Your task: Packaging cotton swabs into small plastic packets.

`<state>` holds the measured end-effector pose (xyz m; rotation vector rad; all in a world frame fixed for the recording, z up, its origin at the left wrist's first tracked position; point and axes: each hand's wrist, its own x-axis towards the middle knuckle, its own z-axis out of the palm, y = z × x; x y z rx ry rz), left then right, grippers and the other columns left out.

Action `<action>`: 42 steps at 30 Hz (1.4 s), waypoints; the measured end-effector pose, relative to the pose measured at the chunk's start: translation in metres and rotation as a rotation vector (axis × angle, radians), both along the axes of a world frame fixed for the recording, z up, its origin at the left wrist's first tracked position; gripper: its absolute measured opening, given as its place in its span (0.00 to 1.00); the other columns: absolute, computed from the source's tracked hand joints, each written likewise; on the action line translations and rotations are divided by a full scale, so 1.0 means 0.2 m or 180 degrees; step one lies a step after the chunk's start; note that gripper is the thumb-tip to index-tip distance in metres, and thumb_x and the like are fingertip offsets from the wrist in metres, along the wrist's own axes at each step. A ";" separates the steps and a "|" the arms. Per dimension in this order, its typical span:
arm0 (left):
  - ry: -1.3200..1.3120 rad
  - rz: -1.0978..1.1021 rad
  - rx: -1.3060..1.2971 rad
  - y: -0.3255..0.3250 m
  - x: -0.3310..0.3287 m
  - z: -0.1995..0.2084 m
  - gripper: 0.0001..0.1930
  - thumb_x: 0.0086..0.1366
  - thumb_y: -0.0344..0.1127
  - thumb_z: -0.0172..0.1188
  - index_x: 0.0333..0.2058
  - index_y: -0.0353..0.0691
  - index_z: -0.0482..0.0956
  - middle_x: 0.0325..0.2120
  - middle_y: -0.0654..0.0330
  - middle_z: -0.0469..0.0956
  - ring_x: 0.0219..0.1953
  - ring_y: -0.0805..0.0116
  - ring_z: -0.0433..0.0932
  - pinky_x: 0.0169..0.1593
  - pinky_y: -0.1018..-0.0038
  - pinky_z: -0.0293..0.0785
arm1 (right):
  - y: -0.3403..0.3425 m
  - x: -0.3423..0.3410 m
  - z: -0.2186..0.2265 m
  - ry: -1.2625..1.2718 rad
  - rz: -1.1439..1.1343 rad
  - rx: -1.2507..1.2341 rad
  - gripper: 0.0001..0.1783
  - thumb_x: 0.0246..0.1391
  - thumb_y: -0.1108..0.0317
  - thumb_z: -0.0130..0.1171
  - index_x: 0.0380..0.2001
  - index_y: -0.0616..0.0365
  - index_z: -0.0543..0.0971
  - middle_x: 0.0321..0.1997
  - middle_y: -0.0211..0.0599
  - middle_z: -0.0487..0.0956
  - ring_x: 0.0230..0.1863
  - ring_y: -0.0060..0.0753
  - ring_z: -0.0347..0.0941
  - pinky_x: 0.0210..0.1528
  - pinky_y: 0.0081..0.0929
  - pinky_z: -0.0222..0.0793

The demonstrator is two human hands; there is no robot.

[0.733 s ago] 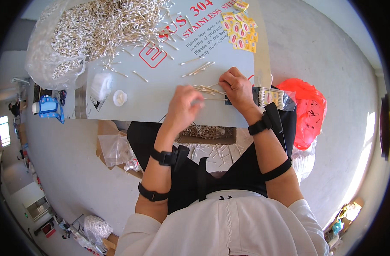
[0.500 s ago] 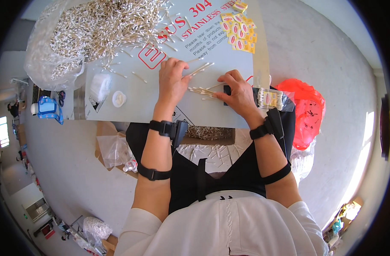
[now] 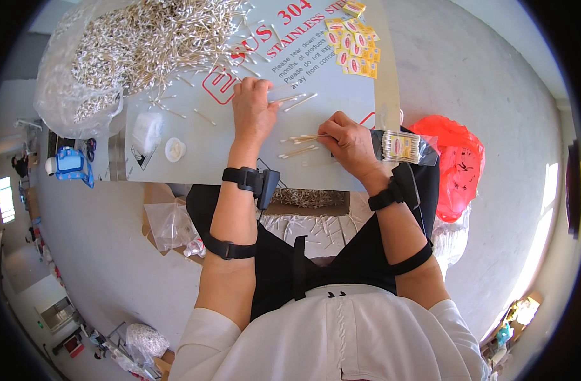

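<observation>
My right hand (image 3: 344, 141) pinches a small bunch of cotton swabs (image 3: 301, 138) above the grey table sheet (image 3: 201, 146). My left hand (image 3: 252, 108) reaches forward, its fingers pressed on a few loose swabs (image 3: 293, 98) lying on the sheet. A few more loose swabs (image 3: 297, 152) lie just below the held bunch. A big heap of cotton swabs (image 3: 144, 44) spills from a clear plastic bag at the far left. A filled clear packet of swabs (image 3: 401, 146) lies right of my right hand.
Small yellow label packets (image 3: 351, 44) lie at the far right of the sheet. A white round lid (image 3: 175, 149) and a small clear bag (image 3: 147, 130) sit at the left. A red plastic bag (image 3: 455, 165) hangs on the right. A tray of swabs (image 3: 309, 198) sits under the table edge.
My left hand has moved forward and left, away from my right hand, onto the loose swabs farther up the sheet. My right hand has stayed put with its bunch.
</observation>
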<state>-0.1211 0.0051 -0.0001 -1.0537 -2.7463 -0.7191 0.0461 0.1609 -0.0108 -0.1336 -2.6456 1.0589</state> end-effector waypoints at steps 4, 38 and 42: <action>0.0003 -0.0025 0.0178 0.00 0.02 -0.07 0.17 0.52 0.33 0.68 0.42 0.45 0.77 0.40 0.63 0.73 0.47 0.57 0.69 0.48 0.59 0.64 | -0.04 0.03 0.07 -0.0214 -0.0011 -0.0125 0.18 0.41 0.63 0.70 0.38 0.52 0.78 0.40 0.35 0.74 0.37 0.43 0.75 0.38 0.38 0.72; 0.0408 -0.0719 -0.0203 -0.01 0.44 -0.11 0.30 0.64 0.51 0.56 0.58 0.38 0.68 0.62 0.50 0.63 0.67 0.49 0.57 0.68 0.51 0.50 | 0.00 0.00 -0.09 0.0530 0.0264 0.0736 0.30 0.42 0.67 0.66 0.52 0.60 0.74 0.60 0.38 0.71 0.61 0.46 0.65 0.61 0.37 0.64; 0.0256 -0.0956 0.0013 0.02 0.42 -0.14 0.26 0.67 0.46 0.53 0.60 0.39 0.66 0.63 0.50 0.62 0.66 0.50 0.59 0.67 0.57 0.53 | -0.03 0.03 -0.11 0.0449 0.0101 0.0542 0.28 0.43 0.69 0.66 0.51 0.60 0.75 0.59 0.40 0.71 0.59 0.46 0.66 0.59 0.36 0.67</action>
